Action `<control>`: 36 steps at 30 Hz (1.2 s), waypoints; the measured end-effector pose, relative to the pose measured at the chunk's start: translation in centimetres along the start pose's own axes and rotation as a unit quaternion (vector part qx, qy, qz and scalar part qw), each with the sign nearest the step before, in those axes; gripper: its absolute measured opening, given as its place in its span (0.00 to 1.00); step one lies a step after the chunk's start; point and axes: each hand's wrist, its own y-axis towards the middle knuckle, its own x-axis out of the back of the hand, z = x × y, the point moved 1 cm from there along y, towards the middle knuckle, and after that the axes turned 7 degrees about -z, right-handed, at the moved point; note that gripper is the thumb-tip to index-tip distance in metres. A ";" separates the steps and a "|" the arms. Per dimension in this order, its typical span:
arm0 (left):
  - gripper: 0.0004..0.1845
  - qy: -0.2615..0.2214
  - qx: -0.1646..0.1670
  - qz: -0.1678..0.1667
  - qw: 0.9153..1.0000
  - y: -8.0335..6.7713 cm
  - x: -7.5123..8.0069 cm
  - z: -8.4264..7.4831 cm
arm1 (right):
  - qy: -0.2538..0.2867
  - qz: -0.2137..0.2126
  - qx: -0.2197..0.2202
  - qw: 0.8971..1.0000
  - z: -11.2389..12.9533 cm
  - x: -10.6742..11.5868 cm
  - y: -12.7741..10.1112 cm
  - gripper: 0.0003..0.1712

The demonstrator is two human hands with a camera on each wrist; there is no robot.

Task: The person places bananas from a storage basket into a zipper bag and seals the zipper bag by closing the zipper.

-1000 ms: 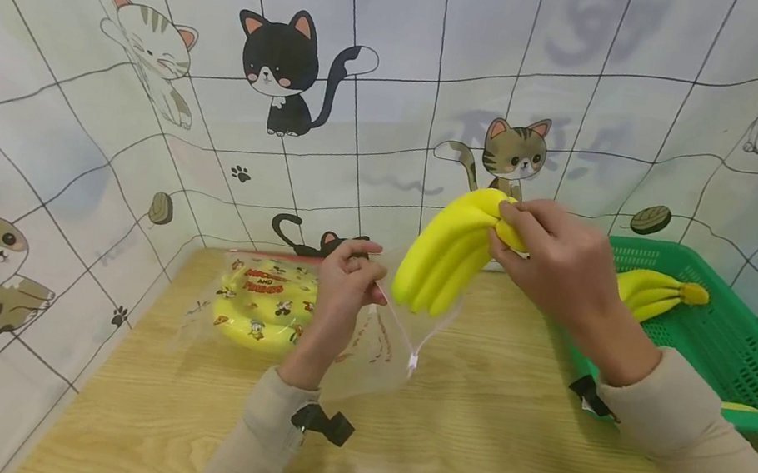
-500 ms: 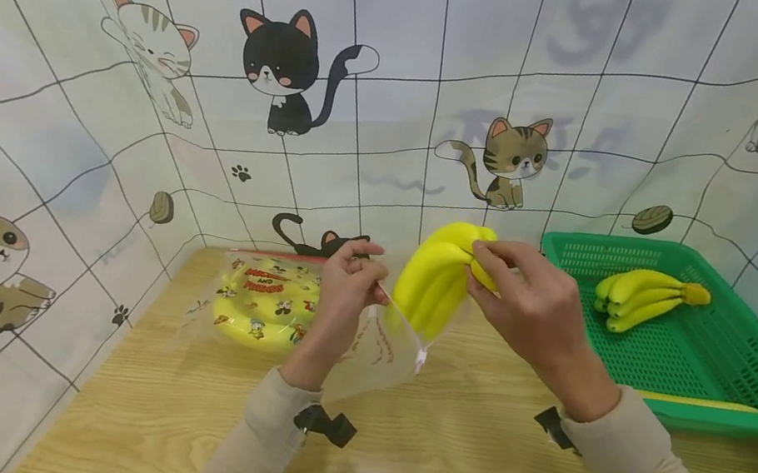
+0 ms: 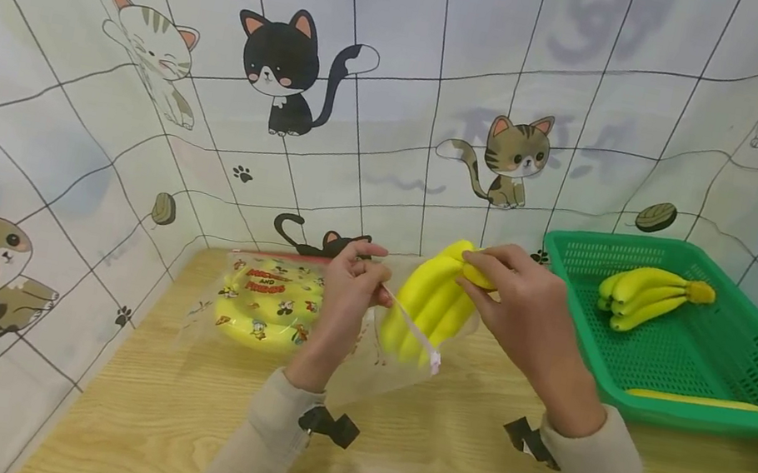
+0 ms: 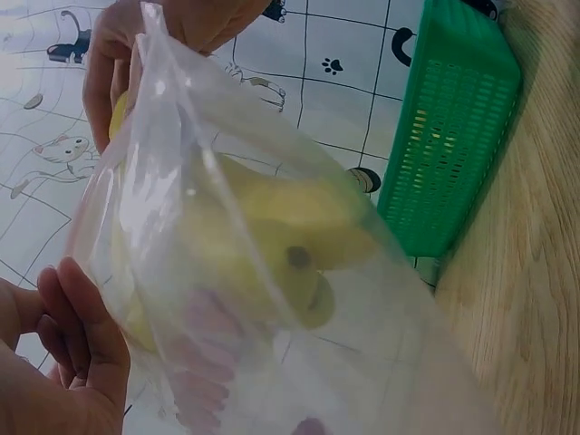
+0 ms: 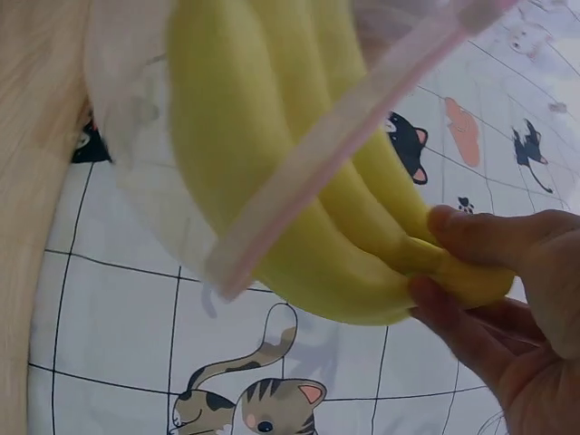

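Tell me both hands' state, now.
Left hand: pinching the edge of the clear bag.
Right hand: holding the banana bunch, partly inside the bag.

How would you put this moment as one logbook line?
left hand: pinches mouth of see-through bag | right hand: grips banana bunch, lower ends inside bag | green basket: holds second bunch

Yellow bananas (image 3: 432,290), green basket (image 3: 716,355)

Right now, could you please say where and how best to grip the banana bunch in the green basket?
Probably by the stem of the banana bunch, pinched from above: the bananas join at that narrow end, pointing right in the head view, and the green basket walls it in. The right hand pinches the other bunch at its joined end.
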 end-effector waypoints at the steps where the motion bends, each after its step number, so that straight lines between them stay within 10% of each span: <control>1: 0.14 0.001 -0.003 0.002 1.000 0.0 0.0 0.0 | 0.009 0.013 -0.008 1.000 0.0 0.0 0.0 0.19; 9: 0.14 0.030 -0.013 0.006 0.999 -0.2 -0.1 0.0 | 0.062 0.079 -0.046 0.994 0.0 -0.1 0.2 0.17; 36: 0.08 0.178 -0.100 -0.054 0.977 -0.2 0.0 -0.4 | 0.072 0.072 -0.035 0.994 -0.2 -0.3 -0.1 0.17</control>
